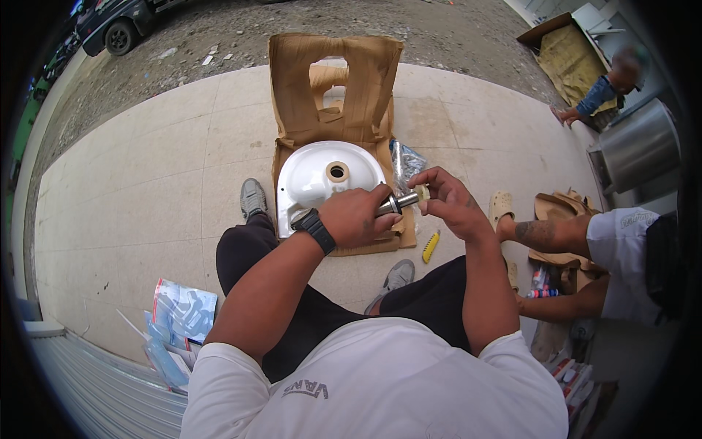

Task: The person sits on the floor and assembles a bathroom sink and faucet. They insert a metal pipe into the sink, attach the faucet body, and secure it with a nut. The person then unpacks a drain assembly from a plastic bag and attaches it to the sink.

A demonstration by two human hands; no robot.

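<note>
My left hand [354,217], with a black watch on its wrist, is closed around a chrome sink drain tube [387,205] with a dark ring on it. My right hand [451,202] pinches a pale, translucent nut-like ring [422,194] at the tube's right end. Beneath the hands lies a white washbasin [306,175], bottom side up, its drain hole ringed in tan. It rests on an opened cardboard box [287,95] whose cut-out flap stands up behind it. Part of the tube is hidden inside my left fist.
A yellow utility knife [431,246] and a clear plastic bag [409,162] lie right of the box. Printed packages [183,311] lie at left. One person in white shorts [621,234] is close on the right; another in a blue sleeve [598,95] is farther, near a metal cylinder [642,146].
</note>
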